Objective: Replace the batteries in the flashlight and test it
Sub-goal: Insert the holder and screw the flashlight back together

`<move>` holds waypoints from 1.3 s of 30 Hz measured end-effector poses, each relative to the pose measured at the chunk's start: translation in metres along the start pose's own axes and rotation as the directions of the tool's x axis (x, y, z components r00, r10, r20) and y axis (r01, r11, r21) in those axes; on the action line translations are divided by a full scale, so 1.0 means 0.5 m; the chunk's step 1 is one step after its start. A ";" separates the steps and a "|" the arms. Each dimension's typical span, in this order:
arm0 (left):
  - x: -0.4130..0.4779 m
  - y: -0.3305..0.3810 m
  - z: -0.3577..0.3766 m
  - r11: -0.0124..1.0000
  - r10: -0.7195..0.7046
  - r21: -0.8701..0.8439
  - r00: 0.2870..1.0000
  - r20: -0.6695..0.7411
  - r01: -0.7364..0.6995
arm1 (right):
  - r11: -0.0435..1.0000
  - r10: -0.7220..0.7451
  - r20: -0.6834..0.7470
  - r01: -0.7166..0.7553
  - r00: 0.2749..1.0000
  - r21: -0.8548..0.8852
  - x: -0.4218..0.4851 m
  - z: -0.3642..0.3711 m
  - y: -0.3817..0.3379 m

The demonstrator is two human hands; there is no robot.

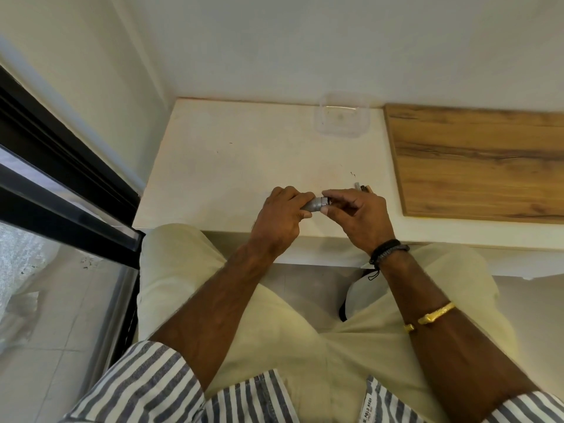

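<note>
Your left hand wraps the grey flashlight, its end jutting out toward your right hand, whose fingertips pinch that end, perhaps its cap.

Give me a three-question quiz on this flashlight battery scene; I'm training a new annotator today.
1. True or false: the flashlight lies untouched on the table.
2. Which hand wraps the flashlight's body? A. left hand B. right hand
3. Fill in: the clear plastic container stands by the ___ at the table's far edge.

Key: 1. False, both hands hold it above the table. 2. A. 3. wall.
</note>
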State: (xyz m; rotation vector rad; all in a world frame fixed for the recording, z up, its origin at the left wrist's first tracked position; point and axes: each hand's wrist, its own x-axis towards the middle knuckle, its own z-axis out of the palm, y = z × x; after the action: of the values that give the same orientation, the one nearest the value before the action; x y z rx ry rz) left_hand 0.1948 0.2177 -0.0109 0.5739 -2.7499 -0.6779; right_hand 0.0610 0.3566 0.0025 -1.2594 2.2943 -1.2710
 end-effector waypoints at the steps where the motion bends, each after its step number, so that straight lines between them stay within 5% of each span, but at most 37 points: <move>1: -0.001 0.000 0.000 1.000 0.010 0.004 1.000 -0.006 -0.010 | 1.000 0.009 -0.002 -0.009 1.000 0.001 0.000 0.001 -0.001; 11: -0.002 0.004 0.005 0.998 0.067 0.014 0.997 -0.028 -0.066 | 0.963 0.259 -0.023 -0.260 0.966 -0.072 -0.001 0.011 -0.021; 15: -0.001 -0.004 0.007 1.000 0.024 0.010 0.999 -0.036 -0.024 | 0.966 0.207 0.108 -0.221 0.972 0.132 0.002 -0.004 -0.012; 22: -0.001 -0.008 0.008 1.000 0.019 0.020 1.000 -0.025 -0.019 | 0.987 0.136 0.106 -0.144 0.985 0.078 -0.002 -0.002 -0.004; 29: 0.000 -0.002 0.013 0.998 0.065 0.005 0.998 -0.025 -0.065 | 0.948 0.214 0.013 -0.204 0.977 -0.243 0.002 0.008 -0.010; 34: -0.002 -0.010 0.013 1.000 0.013 0.001 1.000 -0.009 -0.013 | 0.971 0.224 0.130 -0.233 0.966 0.052 0.000 0.005 -0.002; 39: -0.002 -0.011 0.014 1.000 -0.002 0.015 1.000 -0.008 0.002 | 0.992 0.121 0.110 -0.125 0.987 0.029 -0.002 0.004 0.009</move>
State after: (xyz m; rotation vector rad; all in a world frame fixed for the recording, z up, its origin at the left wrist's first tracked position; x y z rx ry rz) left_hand 0.1952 0.2165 -0.0198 0.5813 -2.7499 -0.6548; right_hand 0.0602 0.3573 -0.0025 -1.1270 2.2265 -1.1676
